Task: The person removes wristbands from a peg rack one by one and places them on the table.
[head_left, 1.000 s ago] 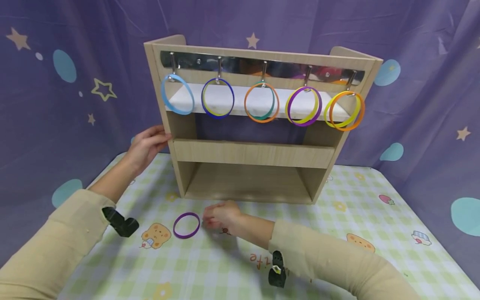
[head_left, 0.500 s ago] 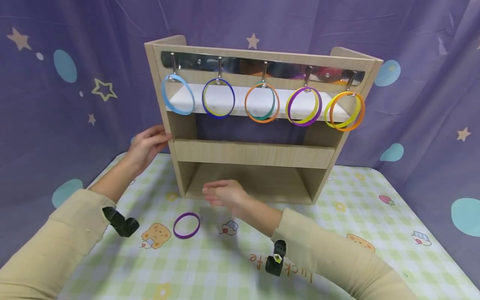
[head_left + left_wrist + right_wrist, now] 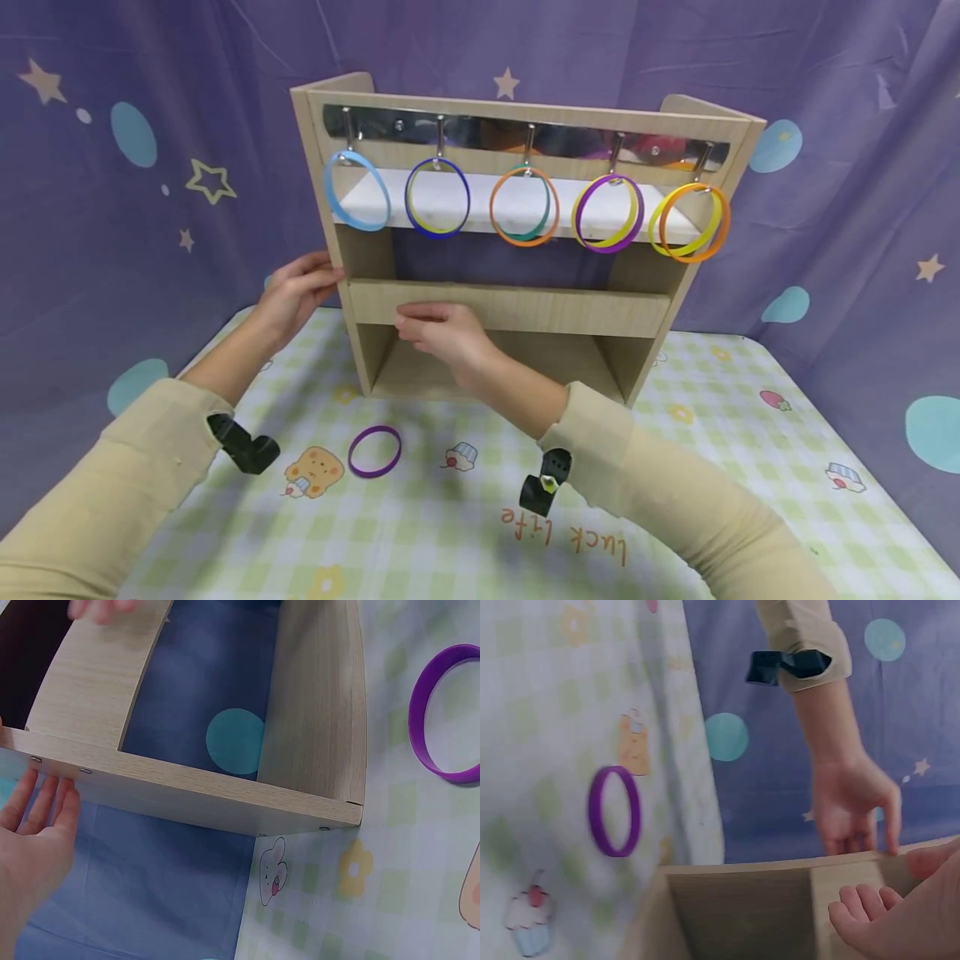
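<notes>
On the worktop (image 3: 450,533), before the wooden rack (image 3: 540,311), a purple ring (image 3: 419,712) lies flat, touched by neither hand; it could be knocked aside if the right sleeve (image 3: 652,492) were swung low. The right hand (image 3: 444,333) is poised at the middle board, fingers relaxed, with nothing seen between them; whether the board is touched cannot be told. The left hand (image 3: 292,292) is rested by its fingertips against the left side panel (image 3: 187,787), nothing being gripped; by too hard a push there, the rack might be shifted and the hanging rings (image 3: 527,243) set swinging or shaken off.

The lower compartment (image 3: 570,354) is partly hidden by the right arm. Above, five hooks (image 3: 531,146) are loaded: one light blue ring (image 3: 366,226) at the left end, two rings on each other hook. Behind these, a white shelf (image 3: 480,196) is fitted.
</notes>
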Available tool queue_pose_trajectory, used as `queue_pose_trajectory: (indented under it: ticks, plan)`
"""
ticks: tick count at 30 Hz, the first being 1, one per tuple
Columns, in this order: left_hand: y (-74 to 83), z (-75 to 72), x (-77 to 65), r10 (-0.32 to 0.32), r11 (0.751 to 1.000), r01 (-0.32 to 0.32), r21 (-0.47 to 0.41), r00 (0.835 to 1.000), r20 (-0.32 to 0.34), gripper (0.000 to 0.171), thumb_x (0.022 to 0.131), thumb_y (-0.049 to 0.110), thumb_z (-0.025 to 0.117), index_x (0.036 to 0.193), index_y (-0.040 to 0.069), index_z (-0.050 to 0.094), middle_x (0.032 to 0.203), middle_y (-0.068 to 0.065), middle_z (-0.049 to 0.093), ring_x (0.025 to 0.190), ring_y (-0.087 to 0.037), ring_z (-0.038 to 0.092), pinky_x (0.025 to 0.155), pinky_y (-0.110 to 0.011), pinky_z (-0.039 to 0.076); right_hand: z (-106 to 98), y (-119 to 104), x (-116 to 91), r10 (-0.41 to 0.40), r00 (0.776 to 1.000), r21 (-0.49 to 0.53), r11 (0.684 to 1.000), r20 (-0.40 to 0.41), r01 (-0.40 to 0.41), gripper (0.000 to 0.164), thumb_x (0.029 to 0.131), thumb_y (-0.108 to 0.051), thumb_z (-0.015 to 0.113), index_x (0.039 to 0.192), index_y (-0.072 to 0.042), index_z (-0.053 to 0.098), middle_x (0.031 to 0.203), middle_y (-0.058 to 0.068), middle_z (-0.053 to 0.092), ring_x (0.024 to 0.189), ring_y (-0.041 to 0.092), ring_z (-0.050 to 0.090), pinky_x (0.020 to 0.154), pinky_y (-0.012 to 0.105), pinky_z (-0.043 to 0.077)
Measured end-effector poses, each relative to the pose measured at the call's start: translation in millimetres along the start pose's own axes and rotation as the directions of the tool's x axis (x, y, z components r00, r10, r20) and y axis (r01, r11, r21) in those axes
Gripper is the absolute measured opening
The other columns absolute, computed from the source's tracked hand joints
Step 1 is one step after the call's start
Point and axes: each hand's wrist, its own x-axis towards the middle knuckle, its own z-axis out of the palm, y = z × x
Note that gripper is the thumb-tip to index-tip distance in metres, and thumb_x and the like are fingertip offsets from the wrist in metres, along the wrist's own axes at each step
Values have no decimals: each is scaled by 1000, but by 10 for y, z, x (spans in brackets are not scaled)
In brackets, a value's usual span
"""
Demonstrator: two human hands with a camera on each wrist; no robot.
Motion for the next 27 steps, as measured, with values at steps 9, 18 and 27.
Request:
queue_pose_trajectory:
  ticks: [9,18,27]
  plan:
    - [4,16,8,4,999,-3,45,1000,-16,25,97,7,50,120,2,45,104,8,62,97,-2,61,91,-12,45,79,-319,-102,-191,982,-178,966,-6,187,40,90,-16,67,129,-13,60,129,5,65,118,17,62,98,28,51]
    - [27,18,23,-5,998,5,64,1000,-15,19,97,10,53,116,9,50,107,8,59,98,-1,60,92,-13,44,54,-628,-233,-373,928,-259,897,-14,357,53,90,-17,68,140,-13,50,142,4,55,127,15,56,101,25,49]
    - [-19,-15,3,-6,996,6,85,1000,4,26,95,20,59,119,12,50,111,8,55,101,0,58,93,-12,43,64,-721,-154,-370,927,-280,898,-57,341,61,89,-20,69,144,-13,44,146,2,50,131,14,53,104,21,46]
